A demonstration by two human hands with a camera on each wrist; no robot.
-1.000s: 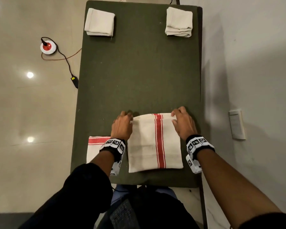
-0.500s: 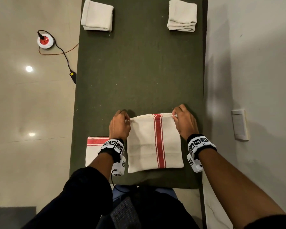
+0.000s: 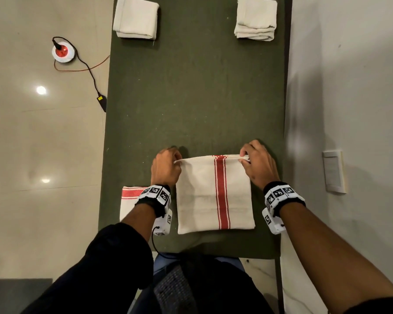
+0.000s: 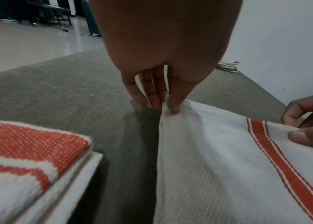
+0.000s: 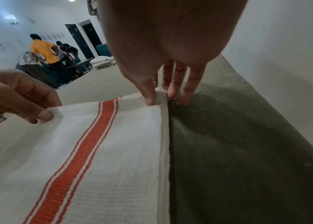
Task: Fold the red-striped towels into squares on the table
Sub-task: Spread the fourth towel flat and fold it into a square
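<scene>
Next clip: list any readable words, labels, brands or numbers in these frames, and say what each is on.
No readable text in any view.
Left wrist band: black-and-white square marker patterns, no letters or digits.
Right wrist band: the same kind of patterns, no letters or digits.
Striped towel: red stripes only; no tag or brand shows.
Wall plate: blank as far as can be seen.

No words, brands or numbers can be read anywhere. The only sign-like marks are the black-and-white square code patterns on the left wristband (image 3: 156, 193) and the right wristband (image 3: 280, 193), plus one each on the white camera housings below them; they hold no legible characters.
</scene>
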